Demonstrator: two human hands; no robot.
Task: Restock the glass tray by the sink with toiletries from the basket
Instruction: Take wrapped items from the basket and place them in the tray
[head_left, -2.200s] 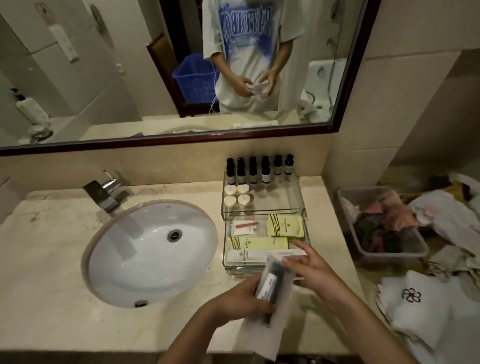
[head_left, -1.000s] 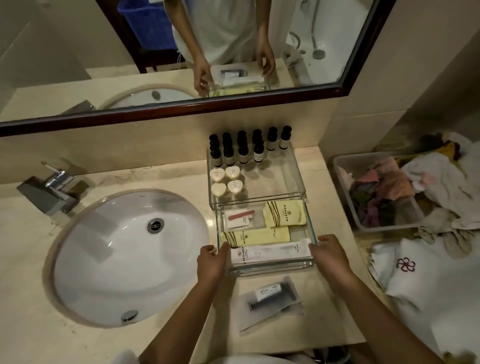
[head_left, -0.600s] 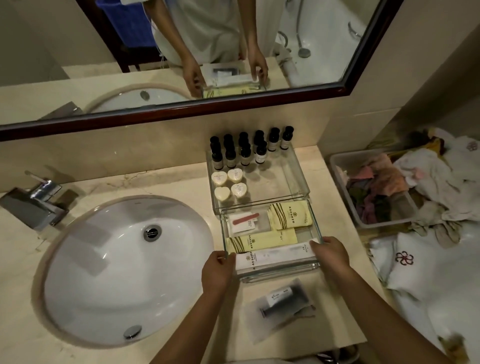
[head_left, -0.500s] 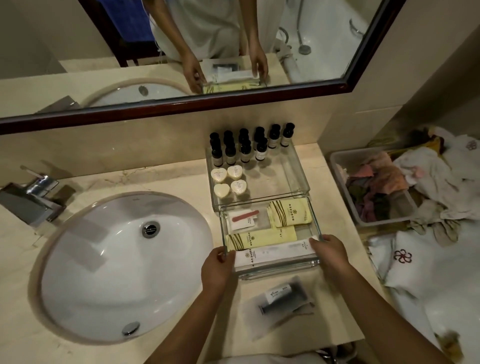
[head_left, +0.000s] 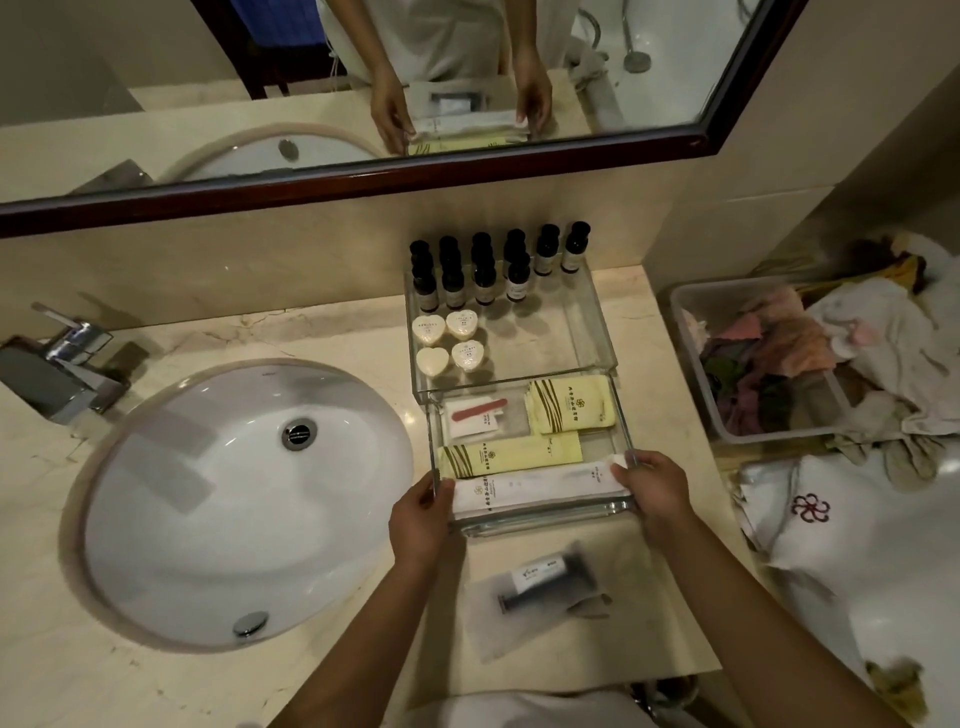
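A clear glass tray stands right of the sink, with an upper level (head_left: 597, 332) and a lower drawer (head_left: 540, 522) pulled toward me. The upper level holds several dark-capped small bottles (head_left: 485, 280) and several heart-shaped soaps (head_left: 449, 340). In the drawer lie a nail file packet (head_left: 475, 415), yellow sachets (head_left: 566, 405) and a long white packet (head_left: 530, 488). My left hand (head_left: 418, 519) grips the drawer's near left corner. My right hand (head_left: 652, 486) grips its near right corner. A clear pouch with a dark tube (head_left: 540, 582) lies on the counter below the drawer.
The white oval sink (head_left: 234, 499) and chrome tap (head_left: 62, 364) fill the left. A plastic bin of cloths (head_left: 691, 322) stands right of the tray, with white embroidered towels (head_left: 810, 514) in front of it. A mirror (head_left: 363, 171) runs along the back wall.
I put the pouch with the dark tube down on the counter and took the drawer by both near corners. Over the last half second both hands stay on the drawer.
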